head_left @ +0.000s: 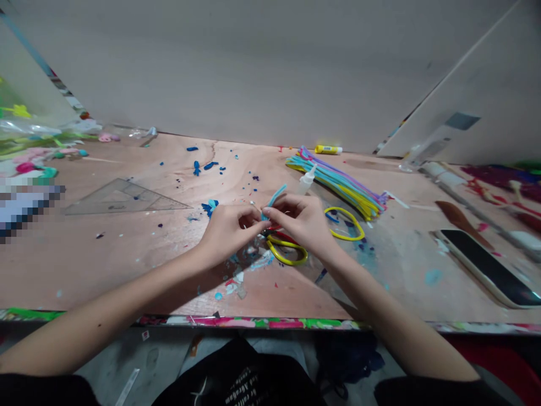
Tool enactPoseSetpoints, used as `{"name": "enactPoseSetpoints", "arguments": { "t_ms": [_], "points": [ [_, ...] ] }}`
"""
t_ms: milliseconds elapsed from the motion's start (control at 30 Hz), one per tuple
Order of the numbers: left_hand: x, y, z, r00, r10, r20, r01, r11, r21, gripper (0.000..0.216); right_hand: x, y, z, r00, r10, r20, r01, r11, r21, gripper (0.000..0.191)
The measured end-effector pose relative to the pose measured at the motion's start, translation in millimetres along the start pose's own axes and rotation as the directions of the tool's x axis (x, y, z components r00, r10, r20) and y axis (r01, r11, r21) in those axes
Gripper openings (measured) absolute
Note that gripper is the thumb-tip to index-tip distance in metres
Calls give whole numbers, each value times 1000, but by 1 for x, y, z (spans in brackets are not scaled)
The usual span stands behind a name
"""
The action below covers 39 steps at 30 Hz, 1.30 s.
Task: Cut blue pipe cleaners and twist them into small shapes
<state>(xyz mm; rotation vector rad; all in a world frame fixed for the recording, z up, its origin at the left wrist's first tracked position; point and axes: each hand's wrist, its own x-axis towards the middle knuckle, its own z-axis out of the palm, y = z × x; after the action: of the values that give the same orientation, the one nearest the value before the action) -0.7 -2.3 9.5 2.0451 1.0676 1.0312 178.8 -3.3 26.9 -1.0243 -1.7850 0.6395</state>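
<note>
Over the middle of the table, a short light blue pipe cleaner [277, 194] sticks up from between the fingertips of my two hands. My left hand [231, 225] is closed in a pinch on its lower end. My right hand [302, 220] pinches it with thumb and forefinger, and the two hands nearly touch. Just below them lie scissors with yellow loop handles [287, 261], partly covered by my right hand. Dark blue bits [209, 207] lie beside my left hand. Behind my right hand is a white-tipped glue bottle [307, 178], partly hidden.
A bundle of coloured pipe cleaners [338, 186] lies at the back right, near a yellow glue stick [328, 150]. A clear set square [127, 198] rests at left. To the right are a phone [488, 268] and a brown wooden tool [462, 223]. Scraps litter the tabletop.
</note>
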Motion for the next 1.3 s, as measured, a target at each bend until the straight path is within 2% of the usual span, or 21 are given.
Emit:
{"name": "enactPoseSetpoints", "arguments": {
  "t_ms": [167, 433, 533, 633, 800, 967, 1133, 1233, 1300],
  "points": [
    [0, 3, -3, 999, 26, 19, -27, 997, 74, 24, -1, 3, 0, 1000, 21, -2, -21, 1000, -3, 20],
    [0, 2, -3, 999, 3, 38, -7, 996, 86, 21, -3, 3, 2, 998, 56, -9, -56, 998, 39, 19],
    [1, 3, -4, 998, -39, 45, 38, 999, 9, 21, -2, 4, 2, 997, 79, 2, -79, 994, 79, 18],
    [2, 3, -4, 991, -101, 85, 114, 980, -164, 22, -1, 5, 2, 995, 97, 25, -100, 981, 165, 21],
    [3, 3, -4, 971, -187, 147, 227, 911, -343, 24, 2, 3, 0, 984, 158, 85, -176, 945, 276, 39],
    [4, 4, -4, 963, -193, 190, 255, 885, -390, 24, 3, -2, -2, 975, 182, 129, -217, 915, 341, 39],
    [5, 6, -4, 976, -117, 184, 182, 903, -388, 24, 3, 2, -1, 964, 218, 154, -262, 884, 387, 39],
    [5, 6, -4, 977, -117, 179, 179, 904, -388, 23, 2, 6, 2, 962, 256, 96, -272, 862, 428, 50],
    [4, 4, -3, 976, -127, 178, 187, 907, -378, 23, 0, 7, 4, 970, 241, 28, -232, 883, 407, 54]
  ]
}}
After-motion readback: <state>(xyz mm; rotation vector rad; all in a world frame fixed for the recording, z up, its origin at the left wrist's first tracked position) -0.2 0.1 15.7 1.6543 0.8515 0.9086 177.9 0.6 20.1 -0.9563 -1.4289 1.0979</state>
